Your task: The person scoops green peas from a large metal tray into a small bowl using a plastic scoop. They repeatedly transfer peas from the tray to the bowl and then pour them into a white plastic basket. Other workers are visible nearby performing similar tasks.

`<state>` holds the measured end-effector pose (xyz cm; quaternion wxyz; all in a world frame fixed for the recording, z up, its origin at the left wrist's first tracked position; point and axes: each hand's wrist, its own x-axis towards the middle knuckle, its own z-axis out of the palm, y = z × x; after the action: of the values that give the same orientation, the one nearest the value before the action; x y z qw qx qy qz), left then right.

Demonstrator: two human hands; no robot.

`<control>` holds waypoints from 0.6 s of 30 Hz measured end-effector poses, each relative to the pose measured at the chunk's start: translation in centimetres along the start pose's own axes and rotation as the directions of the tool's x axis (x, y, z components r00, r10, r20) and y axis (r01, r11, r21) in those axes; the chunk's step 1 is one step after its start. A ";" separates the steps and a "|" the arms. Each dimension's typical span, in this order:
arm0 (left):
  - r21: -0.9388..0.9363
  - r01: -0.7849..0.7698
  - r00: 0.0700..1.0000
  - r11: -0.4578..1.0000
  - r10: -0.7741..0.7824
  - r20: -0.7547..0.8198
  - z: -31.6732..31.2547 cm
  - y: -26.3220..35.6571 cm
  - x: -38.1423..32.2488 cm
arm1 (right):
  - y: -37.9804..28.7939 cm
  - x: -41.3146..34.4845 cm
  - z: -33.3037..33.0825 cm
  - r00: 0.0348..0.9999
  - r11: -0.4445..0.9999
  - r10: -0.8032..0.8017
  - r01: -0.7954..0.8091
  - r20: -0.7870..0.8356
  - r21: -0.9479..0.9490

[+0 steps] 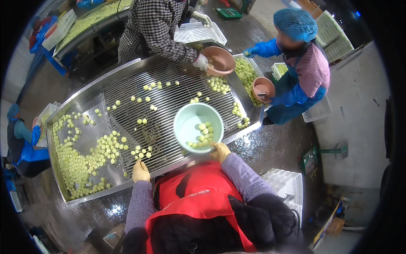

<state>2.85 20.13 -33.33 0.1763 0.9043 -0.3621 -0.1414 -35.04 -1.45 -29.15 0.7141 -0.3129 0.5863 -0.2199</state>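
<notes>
My right hand (220, 152), in a pale yellowish glove, grips the near rim of a mint-green plastic basin (187, 122). Several pale green round pieces (205, 136), perhaps vegetable or fruit, lie inside, towards the right and near side. The basin is over the metal bar grate (165, 108) of a stainless steel sorting table; whether it rests there is unclear. At the table's near edge, my gloved left hand (140, 171) reaches to a small cluster of round pieces (141, 152) on the bars. Its palm and fingertips are partly hidden.
A heap of round pieces (79, 165) covers much of the table's left pan. Across the table, a person in a checked sleeve holds a pink basin (219, 60). Another, in a blue hair cover (295, 25), stands by a filled crate (244, 71). White crates (285, 181) stand behind my right arm.
</notes>
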 end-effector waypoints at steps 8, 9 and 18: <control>0.021 0.061 0.998 0.998 -0.061 0.015 -2.5 1.3 -0.4 | -4.5 0.9 -0.9 0.992 0.966 -0.107 0.087 -0.071 -0.243; 0.024 0.057 0.998 0.998 -0.057 -0.003 -2.5 1.0 -0.5 | -4.6 0.5 -1.1 0.978 0.805 -0.206 0.193 0.040 -0.561; 0.031 -0.004 1.000 1.000 0.005 -0.028 -1.2 0.6 -0.3 | 6.9 8.2 -3.6 0.987 0.978 -0.162 0.163 0.019 -0.133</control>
<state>2.78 20.23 -31.93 0.1677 0.9080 -0.3638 -0.1225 -37.13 -2.81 -40.19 0.6734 -0.4077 0.5695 -0.2365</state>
